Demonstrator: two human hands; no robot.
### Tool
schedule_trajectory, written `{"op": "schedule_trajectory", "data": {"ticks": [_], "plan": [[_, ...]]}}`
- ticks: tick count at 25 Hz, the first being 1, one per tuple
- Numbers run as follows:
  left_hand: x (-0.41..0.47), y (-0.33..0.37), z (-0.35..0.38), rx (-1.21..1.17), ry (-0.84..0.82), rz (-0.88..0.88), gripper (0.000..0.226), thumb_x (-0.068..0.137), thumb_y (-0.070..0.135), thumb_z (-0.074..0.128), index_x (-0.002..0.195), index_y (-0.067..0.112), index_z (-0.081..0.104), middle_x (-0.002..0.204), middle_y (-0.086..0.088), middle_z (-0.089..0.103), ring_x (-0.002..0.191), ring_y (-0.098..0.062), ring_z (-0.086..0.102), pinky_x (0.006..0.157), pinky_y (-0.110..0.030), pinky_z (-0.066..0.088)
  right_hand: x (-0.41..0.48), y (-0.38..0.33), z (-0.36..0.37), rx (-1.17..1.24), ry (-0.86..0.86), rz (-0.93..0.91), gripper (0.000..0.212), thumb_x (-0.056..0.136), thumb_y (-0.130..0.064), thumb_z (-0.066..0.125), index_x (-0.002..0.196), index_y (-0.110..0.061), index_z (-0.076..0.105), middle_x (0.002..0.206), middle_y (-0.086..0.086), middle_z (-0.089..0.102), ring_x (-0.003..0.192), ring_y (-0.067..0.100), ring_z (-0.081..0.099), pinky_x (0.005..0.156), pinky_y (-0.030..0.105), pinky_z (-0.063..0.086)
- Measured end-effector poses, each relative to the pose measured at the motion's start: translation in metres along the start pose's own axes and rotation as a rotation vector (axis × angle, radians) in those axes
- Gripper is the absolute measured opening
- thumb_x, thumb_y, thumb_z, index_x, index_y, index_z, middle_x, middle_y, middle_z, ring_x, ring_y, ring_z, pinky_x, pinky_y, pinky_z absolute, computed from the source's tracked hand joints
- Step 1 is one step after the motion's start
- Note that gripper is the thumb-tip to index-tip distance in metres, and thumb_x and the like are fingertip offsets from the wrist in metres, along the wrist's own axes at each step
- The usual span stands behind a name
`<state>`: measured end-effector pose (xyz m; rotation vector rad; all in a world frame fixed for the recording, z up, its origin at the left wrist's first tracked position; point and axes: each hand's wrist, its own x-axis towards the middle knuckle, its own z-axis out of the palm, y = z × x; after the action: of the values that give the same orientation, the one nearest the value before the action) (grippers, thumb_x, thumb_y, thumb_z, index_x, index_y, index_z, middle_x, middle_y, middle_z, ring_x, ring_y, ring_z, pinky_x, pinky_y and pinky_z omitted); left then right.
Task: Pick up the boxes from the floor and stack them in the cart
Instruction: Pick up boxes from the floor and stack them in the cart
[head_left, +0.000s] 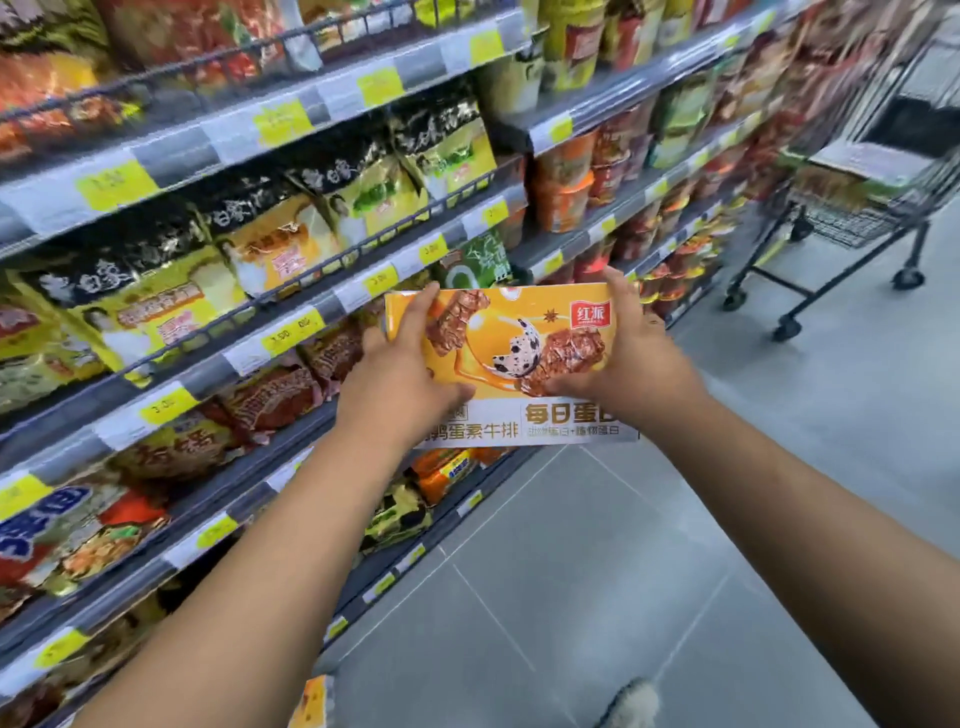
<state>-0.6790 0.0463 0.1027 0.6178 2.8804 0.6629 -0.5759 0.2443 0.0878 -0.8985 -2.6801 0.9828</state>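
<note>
I hold an orange and white snack box (511, 343) at chest height in the aisle, its printed face toward me. My left hand (400, 374) grips its left end, with fingers over the top edge and the thumb on the front. My right hand (631, 358) grips its right end the same way. The metal cart (852, 208) stands ahead at the upper right, with boxes stacked inside it. A corner of another orange box (314, 701) shows on the floor at the bottom edge.
Store shelves (218, 353) packed with noodle packets and cups run along the left side. Grey tiled floor (597, 571) stretches from me to the cart. A fuzzy slipper tip (631, 704) shows at the bottom.
</note>
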Motion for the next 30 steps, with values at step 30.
{"op": "schedule_trajectory", "data": {"ticks": [30], "plan": [[0.437,0.553,0.27,0.001,-0.337,0.616,0.105,0.069,0.051,0.079,0.141,0.057,0.002,0.123,-0.014,0.042,0.102,-0.037,0.059,0.093,-0.043,0.049,0.399,0.373,-0.322,-0.008,0.436,0.494,0.118,0.052,-0.056,0.087,0.141,-0.039,0.011,0.116,0.016,0.055,0.099,0.035,0.06,0.08,0.036,0.045]]}}
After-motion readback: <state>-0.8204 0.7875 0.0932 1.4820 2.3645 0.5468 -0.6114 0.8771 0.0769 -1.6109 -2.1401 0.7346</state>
